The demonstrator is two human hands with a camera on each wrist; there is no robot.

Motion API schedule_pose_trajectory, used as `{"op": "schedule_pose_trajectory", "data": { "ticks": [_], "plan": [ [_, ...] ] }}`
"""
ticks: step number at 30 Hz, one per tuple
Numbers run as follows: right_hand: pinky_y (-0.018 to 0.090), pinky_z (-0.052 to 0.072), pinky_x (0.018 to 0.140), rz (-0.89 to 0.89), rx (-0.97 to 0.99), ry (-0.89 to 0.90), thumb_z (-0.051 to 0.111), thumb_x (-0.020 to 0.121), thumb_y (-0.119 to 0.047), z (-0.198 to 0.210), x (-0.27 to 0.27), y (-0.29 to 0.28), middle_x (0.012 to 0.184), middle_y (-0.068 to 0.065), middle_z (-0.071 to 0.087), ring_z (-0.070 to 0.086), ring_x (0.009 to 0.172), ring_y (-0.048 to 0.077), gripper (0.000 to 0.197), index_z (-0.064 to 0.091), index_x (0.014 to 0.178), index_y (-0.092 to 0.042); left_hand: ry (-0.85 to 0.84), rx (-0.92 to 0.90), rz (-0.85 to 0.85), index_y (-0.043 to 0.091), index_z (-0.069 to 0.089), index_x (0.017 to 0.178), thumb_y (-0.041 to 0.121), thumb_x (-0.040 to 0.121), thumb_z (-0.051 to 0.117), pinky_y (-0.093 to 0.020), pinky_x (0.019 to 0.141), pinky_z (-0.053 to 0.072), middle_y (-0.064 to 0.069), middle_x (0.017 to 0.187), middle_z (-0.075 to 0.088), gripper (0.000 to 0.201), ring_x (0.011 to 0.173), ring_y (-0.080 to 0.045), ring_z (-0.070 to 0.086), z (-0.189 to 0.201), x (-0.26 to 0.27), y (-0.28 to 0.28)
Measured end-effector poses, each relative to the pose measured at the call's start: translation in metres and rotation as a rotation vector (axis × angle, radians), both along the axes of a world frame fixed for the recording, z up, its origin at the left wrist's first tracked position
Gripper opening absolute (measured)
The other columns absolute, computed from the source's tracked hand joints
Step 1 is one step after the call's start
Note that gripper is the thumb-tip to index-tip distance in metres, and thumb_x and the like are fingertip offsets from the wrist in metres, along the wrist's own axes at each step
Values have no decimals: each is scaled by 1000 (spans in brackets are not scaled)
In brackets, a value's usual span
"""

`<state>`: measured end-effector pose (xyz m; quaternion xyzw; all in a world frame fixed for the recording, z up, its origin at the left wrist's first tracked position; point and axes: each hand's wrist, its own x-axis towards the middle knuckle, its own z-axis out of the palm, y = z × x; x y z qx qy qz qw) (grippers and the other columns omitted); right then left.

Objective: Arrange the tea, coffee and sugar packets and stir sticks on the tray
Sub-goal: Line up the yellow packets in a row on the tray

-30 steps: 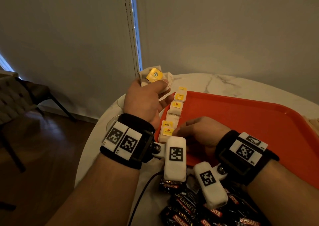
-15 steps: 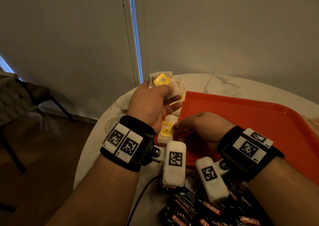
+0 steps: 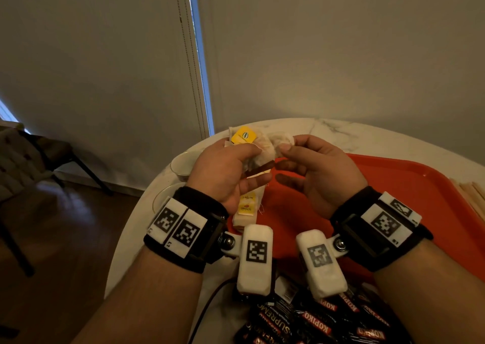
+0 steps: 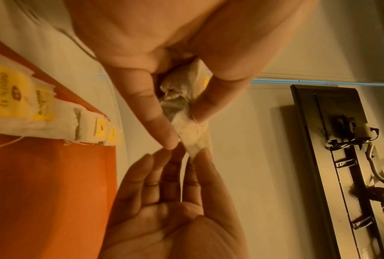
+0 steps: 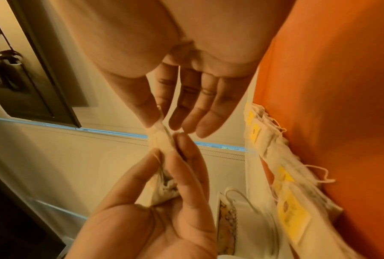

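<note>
A round marble bench (image 3: 341,131) is carrying an orange tray (image 3: 409,186), which is taking up most of its right side. Along the tray's left edge a row of tea bags (image 4: 42,112) with yellow tags is lying overlapped, one against the next. Black coffee packets (image 3: 315,320) are lying in a heap on the bench at the near edge, off the tray, and pale stir sticks (image 3: 469,199) are lying just beyond the tray's right rim. No sugar packets are showing clearly.

Above the tray's left corner, the left hand (image 3: 225,170) is clutching a small bunch of tea bags (image 3: 258,146), thumb and fingers curled round them, a yellow tag sticking up at the top. The right hand (image 3: 317,170) is pinching the free end of one bag from that bunch between thumb and forefinger, its other fingers lying fairly straight and spread.

The step in hand appears to be the tea: one bag is being drawn out of the bunch to lengthen the row. The next move would call for pulling that bag free without dragging its neighbours or tangling the strings, then laying it flat at the end of the row, tag up. Coffee and sticks are waiting their turn.
</note>
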<state>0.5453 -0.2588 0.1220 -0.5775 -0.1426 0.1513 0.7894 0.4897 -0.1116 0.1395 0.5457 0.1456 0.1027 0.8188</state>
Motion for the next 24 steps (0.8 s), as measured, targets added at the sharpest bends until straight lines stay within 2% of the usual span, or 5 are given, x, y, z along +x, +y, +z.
{"op": "schedule_pose_trajectory", "data": {
  "ticks": [8, 14, 18, 21, 24],
  "plan": [
    [25, 50, 52, -202, 44, -95, 69, 92, -6, 10, 4, -7, 81, 7, 71, 62, 63, 14, 9, 66, 89, -14, -7, -37, 146, 9, 60, 99, 1, 98, 58, -28, 49, 58, -13, 85, 69, 8, 62, -16, 73, -3, 4, 2],
    [26, 45, 52, -147, -61, -58, 68, 93, -11, 6, 7, -6, 69, 0, 68, 57, 54, 9, 18, 60, 78, -16, -105, 71, 206, 9, 64, 110, -2, 95, 62, -33, 62, 62, -12, 95, 75, 18, 80, -21, 78, -6, 5, -2],
    [24, 45, 54, -5, -80, -150, 67, 91, -6, 10, 6, -7, 70, 1, 64, 56, 61, 12, 14, 66, 81, -14, -110, 107, 181, 9, 66, 113, -2, 94, 62, -32, 64, 61, -12, 99, 77, 23, 83, -20, 78, -8, 5, -1],
    [25, 46, 58, -19, -147, -219, 69, 91, -9, 10, 6, -9, 72, -1, 64, 57, 70, 14, 20, 71, 76, -21, -127, 115, 190, 12, 68, 109, 1, 95, 64, -36, 71, 64, -9, 98, 78, 18, 86, -21, 78, -8, 6, 3],
    [27, 50, 65, -36, -154, -211, 71, 92, -13, 8, 5, -8, 77, 0, 69, 62, 77, 15, 10, 71, 83, -19, -158, 142, 153, 11, 66, 117, 3, 96, 64, -34, 74, 63, -10, 105, 78, 23, 91, -22, 78, -9, 6, 1]
  ]
}}
